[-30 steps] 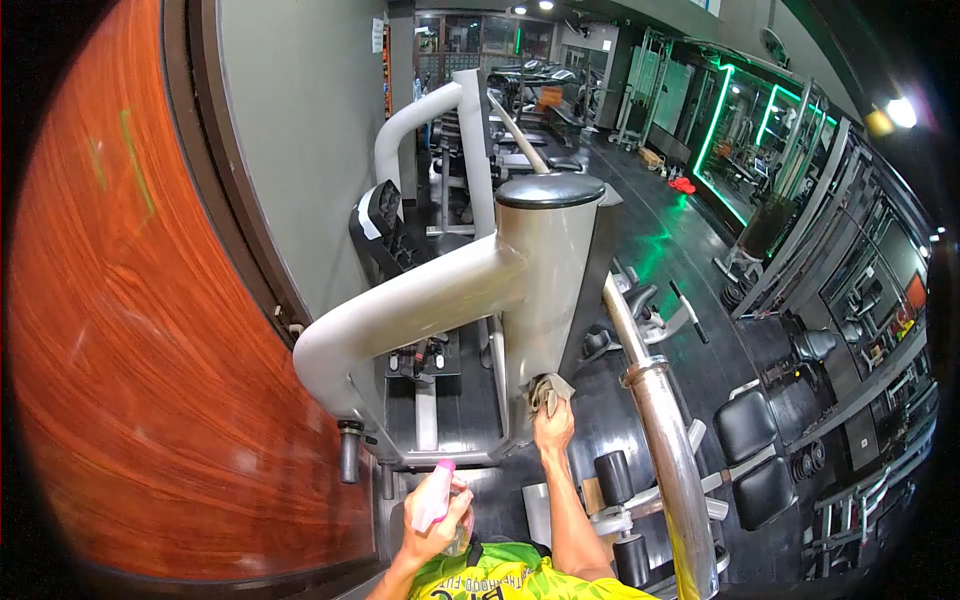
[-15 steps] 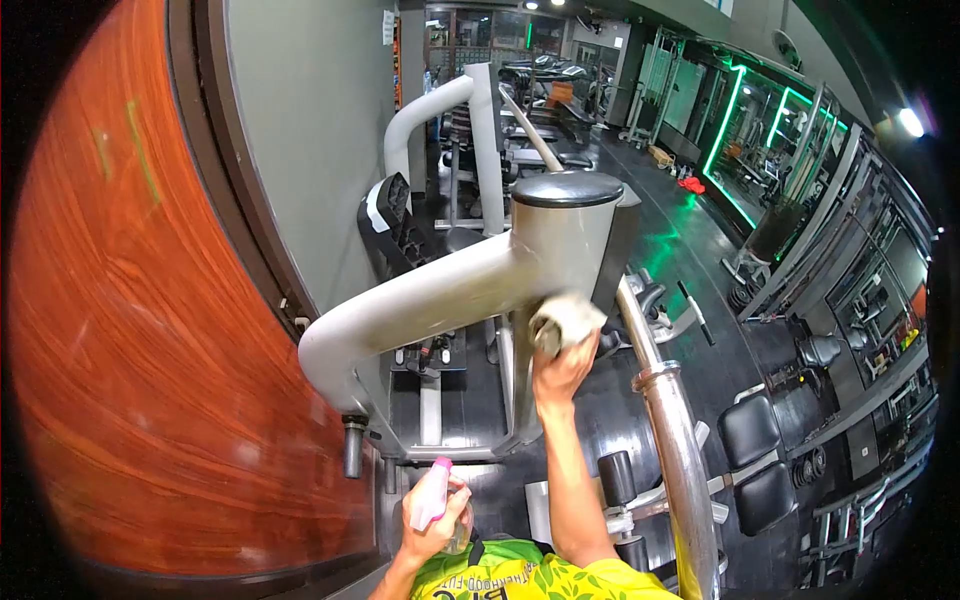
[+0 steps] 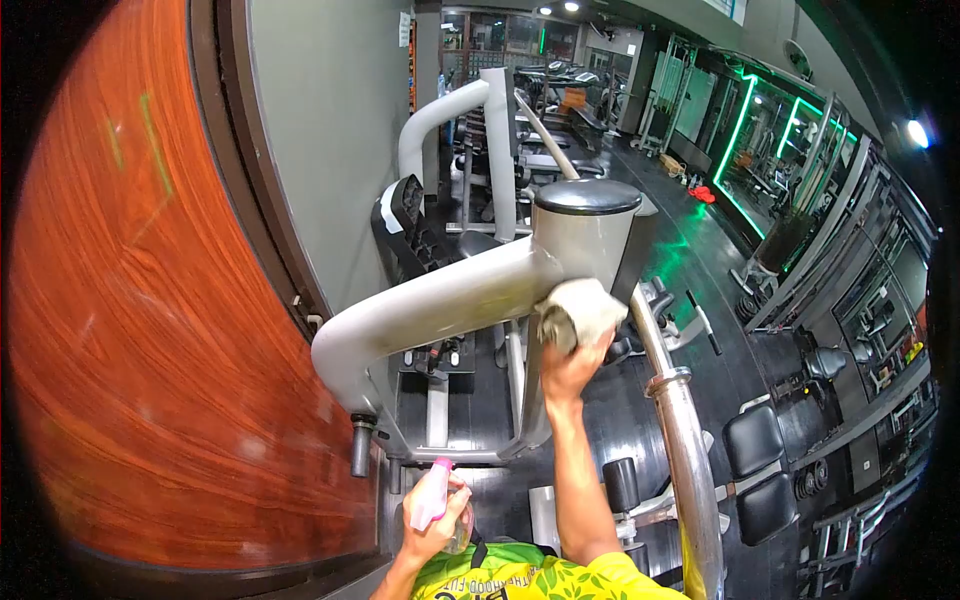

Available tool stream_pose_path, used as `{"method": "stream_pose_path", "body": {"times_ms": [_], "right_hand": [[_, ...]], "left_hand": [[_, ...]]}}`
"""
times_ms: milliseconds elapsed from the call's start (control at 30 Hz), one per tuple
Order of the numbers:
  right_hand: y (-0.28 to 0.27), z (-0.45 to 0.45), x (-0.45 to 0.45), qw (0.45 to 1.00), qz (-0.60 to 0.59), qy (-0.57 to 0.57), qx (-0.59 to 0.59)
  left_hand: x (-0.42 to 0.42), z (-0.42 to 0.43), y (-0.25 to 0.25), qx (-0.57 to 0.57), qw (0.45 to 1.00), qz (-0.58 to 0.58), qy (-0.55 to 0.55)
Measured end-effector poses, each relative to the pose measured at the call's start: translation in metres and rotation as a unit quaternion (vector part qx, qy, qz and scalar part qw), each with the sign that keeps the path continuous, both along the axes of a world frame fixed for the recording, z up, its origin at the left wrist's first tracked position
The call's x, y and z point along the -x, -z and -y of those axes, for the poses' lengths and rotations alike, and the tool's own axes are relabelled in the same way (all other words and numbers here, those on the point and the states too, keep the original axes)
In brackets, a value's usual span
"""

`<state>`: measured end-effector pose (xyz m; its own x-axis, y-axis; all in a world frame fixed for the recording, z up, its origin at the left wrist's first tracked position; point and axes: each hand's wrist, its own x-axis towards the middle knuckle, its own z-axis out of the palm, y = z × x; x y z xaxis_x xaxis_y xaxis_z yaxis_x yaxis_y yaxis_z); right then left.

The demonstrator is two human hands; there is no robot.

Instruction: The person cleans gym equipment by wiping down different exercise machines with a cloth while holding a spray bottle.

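A pale cloth [image 3: 582, 312] is bunched in my right hand [image 3: 577, 368], pressed against the thick upright of a grey gym machine frame [image 3: 585, 245] below its black cap [image 3: 587, 196]. From that upright a fat curved arm [image 3: 440, 300] runs left and bends downward. Low in the view, my left hand [image 3: 428, 535] is wrapped round a spray bottle [image 3: 462, 525] with a pink and white spray head [image 3: 435, 495]. The bottle's clear body is partly hidden by my fingers.
A glossy wooden door [image 3: 190, 350] and grey wall [image 3: 300, 150] stand close on the left. A chrome bar [image 3: 685, 460] rises on my right. Beyond it are black padded seats [image 3: 755, 440]. Red items [image 3: 702, 194] lie on the floor near a green-lit mirror.
My right hand and the cloth have moved slightly right and up along the upright, and the cloth looks less blurred. The view has shifted a little. My left hand still holds the spray bottle.
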<state>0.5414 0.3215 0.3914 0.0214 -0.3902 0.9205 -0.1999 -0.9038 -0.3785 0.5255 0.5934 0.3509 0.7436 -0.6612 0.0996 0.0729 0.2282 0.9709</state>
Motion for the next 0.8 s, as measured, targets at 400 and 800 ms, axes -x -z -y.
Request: {"method": "stream_pose_path", "body": {"times_ms": [400,800], "right_hand": [[0.158,-0.007,0.026,0.981,-0.166,0.050,-0.082],[0.048,-0.004,-0.018,0.996,-0.038,0.041,0.071]], "left_hand": [[0.001,-0.003,-0.001,0.006,1.000,-0.004,-0.013],[0.002,0.001,-0.006,0.014,0.999,-0.028,-0.020]]}}
